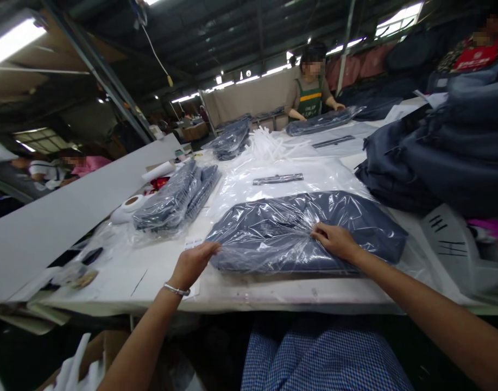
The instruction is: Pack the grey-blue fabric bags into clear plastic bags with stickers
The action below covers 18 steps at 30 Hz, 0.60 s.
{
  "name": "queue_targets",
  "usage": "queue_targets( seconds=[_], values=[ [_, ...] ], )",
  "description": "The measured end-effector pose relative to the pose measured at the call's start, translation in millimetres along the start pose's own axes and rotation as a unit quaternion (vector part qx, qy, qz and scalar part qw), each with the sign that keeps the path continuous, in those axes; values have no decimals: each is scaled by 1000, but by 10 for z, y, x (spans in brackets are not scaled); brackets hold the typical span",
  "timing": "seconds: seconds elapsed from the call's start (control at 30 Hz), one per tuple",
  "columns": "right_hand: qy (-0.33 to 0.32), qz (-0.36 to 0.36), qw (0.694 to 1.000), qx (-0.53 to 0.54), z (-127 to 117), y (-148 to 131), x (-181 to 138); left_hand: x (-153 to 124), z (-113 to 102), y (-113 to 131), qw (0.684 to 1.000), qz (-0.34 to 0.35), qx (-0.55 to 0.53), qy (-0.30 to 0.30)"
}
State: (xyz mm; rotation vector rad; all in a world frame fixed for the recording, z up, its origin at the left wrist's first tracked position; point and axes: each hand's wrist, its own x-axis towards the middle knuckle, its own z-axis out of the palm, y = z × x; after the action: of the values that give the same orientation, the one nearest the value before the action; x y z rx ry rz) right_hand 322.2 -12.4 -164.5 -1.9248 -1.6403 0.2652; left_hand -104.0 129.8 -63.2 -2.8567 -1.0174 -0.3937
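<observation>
A clear plastic bag [273, 239] lies flat on the table in front of me, with a folded dark blue fabric item [354, 217] inside it. My left hand [195, 263] pinches the bag's left edge near the front corner. Over the middle of the item, my right hand [334, 240] grips a bunch of the film, and creases spread out from its fingers. Just behind lies a stack of flat clear bags [330, 176] with a dark strip [278, 179] on it. What the fabric item is exactly, I cannot tell.
Wrapped dark packages [171, 195] lie at the left, beside a white roll [130, 203]. White strips [267, 145] are heaped farther back. Dark blue fabric goods [436, 146] are piled at the right. Across the table a co-worker [311, 87] handles another wrapped package [322, 120].
</observation>
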Motion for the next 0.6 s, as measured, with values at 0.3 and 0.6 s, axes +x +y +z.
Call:
queue_targets(
  seconds=[0.3, 0.6],
  values=[
    [7, -3, 1000, 19, 7, 12, 0, -67, -204, 1, 996, 16, 84, 27],
    [2, 8, 1000, 18, 24, 23, 3, 173, 174, -80, 993, -106, -47, -5]
  ],
)
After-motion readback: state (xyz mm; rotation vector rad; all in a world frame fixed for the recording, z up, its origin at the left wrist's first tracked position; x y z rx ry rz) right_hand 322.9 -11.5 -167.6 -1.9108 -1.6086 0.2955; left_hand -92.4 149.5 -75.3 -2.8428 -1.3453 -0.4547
